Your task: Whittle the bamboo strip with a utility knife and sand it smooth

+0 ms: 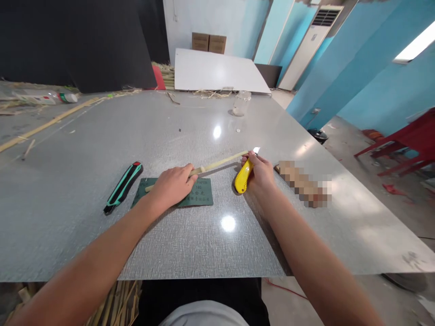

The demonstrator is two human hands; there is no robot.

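Yellow ribbed knife [243, 177] slanting right of centre, right hand [261, 173] wrapping it; left hand [172, 183], palm down left of centre, pinching jointed stick [222, 161] over green sandpaper [202, 195].

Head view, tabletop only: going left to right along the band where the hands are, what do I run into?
Teal-and-black utility knife → left hand → yellow utility knife → pixelated brown object.

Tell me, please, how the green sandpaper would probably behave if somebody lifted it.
The sandpaper would probably bend, being a thin sheet. It is likely light, having so little thickness. It might not lift freely, because the left hand and stick lie over it.
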